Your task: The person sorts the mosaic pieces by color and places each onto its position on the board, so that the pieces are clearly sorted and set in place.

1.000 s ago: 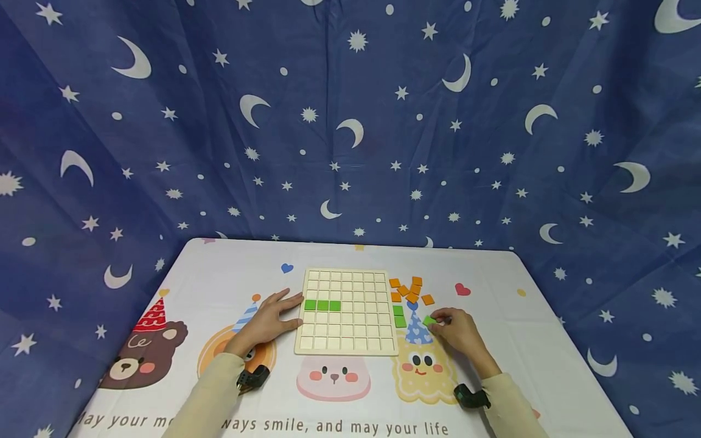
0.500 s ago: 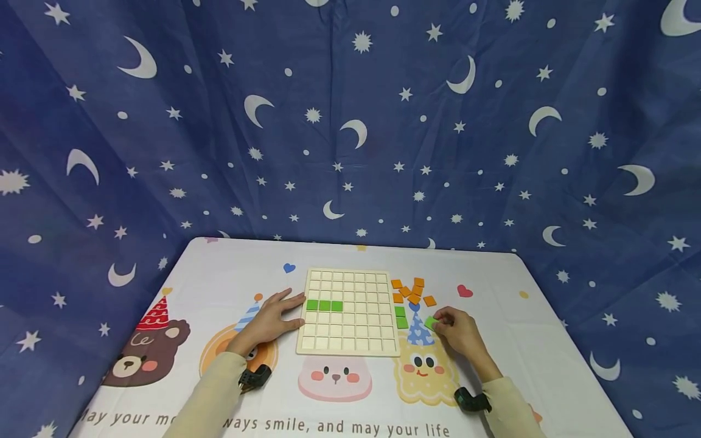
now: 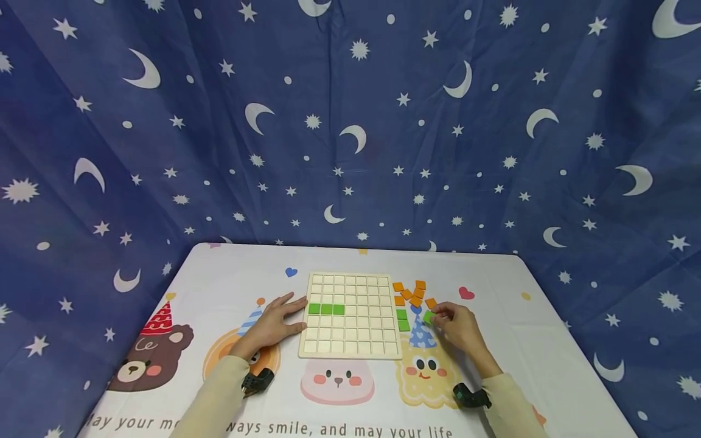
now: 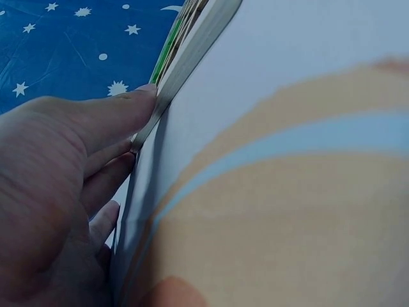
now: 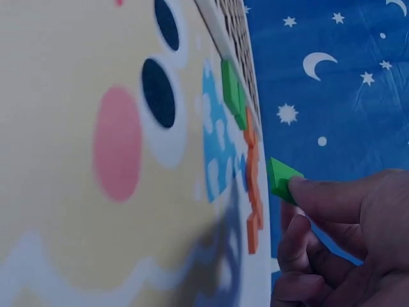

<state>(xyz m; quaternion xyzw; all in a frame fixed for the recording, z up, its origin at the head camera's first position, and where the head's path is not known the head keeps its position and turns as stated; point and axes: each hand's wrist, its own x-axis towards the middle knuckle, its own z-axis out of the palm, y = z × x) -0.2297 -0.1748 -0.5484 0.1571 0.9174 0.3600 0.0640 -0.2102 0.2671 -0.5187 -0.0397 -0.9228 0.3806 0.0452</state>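
Observation:
A pale wooden grid board lies mid-table, with a row of three green tiles in cells at its left side. My left hand rests against the board's left edge, fingers spread and fairly straight; the left wrist view shows its thumb at the board's side wall. Off to the right of the board, my right hand pinches a green square tile between thumb and fingers, held up off the table. Two more green tiles lie beside the board's right edge.
Several orange tiles lie scattered beyond the green pair, at the board's upper right. The white tablecloth carries printed cartoon animals and lettering. A blue star-and-moon curtain hangs behind the table.
The green tile in my right hand has turned slightly within the fingers. My left hand stays at the board's edge. The head view has shifted a little.

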